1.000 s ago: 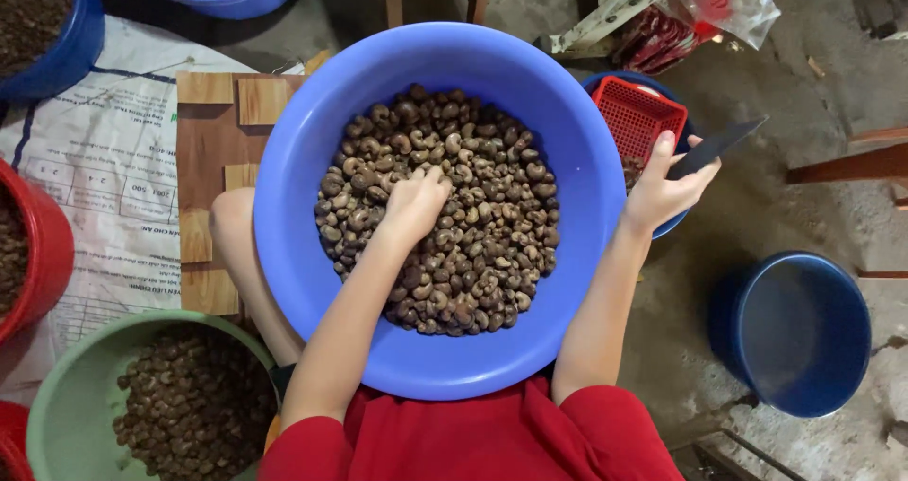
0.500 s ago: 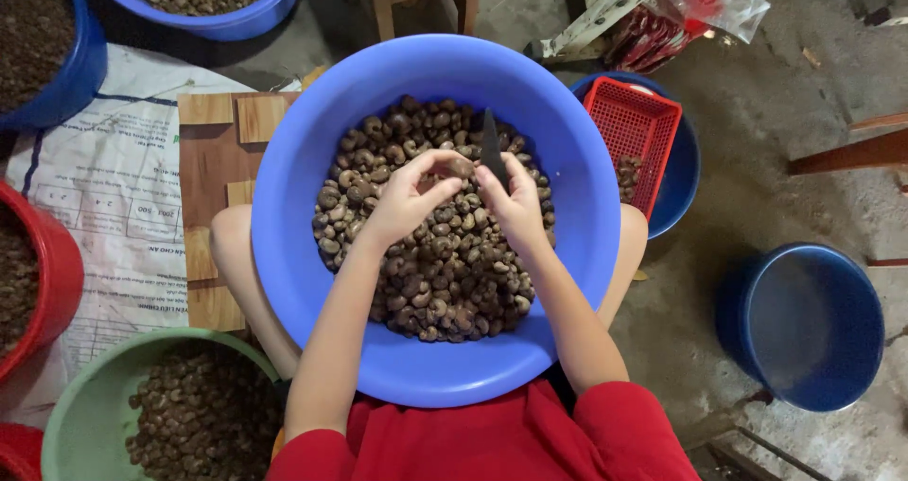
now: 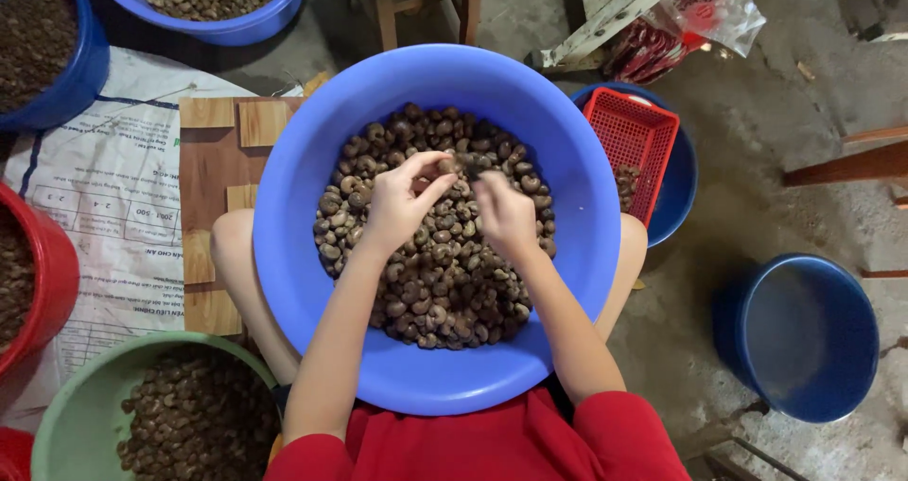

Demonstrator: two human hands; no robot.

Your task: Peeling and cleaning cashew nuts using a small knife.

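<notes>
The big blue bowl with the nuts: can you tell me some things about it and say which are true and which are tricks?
1. Both hands are over the big blue bowl. True: the left hand and right hand are above the brown nuts.
2. The big bowl is empty. False: it holds many nuts.
3. A red basket sits to the bowl's right. True.
4. The green bowl is empty. False: it holds nuts too.
5. The person wears a yellow top. False: the sleeve is red.

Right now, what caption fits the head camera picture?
Both hands, left hand and right hand, work over nuts in a blue basin.
</notes>
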